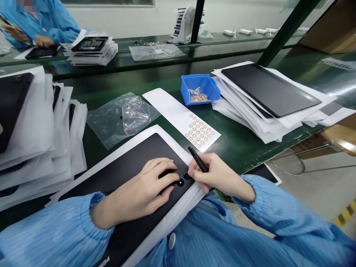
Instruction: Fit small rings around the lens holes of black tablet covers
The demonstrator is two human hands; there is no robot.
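Observation:
A black tablet-like panel (133, 163) lies on white wrapping in front of me, with two round black rings (180, 182) near its right corner. Resting on the panel, my left hand (147, 185) has its fingers spread, the fingertips beside the rings. My right hand (211, 172) grips a black pen-like tool (198, 159) over that corner, its fingers close to the rings; the tool's lower end is hidden. Just beyond the panel lies a white sheet (169, 107) bearing rows of small ring-shaped pieces (198, 130).
A blue bin (200, 101) holds more small rings. Clear plastic bags (111, 118) lie left of the sheet. Wrapped panels are stacked at left (41, 129) and right (269, 89). Across the bench, a person in blue (61, 22) works beside another stack (91, 52).

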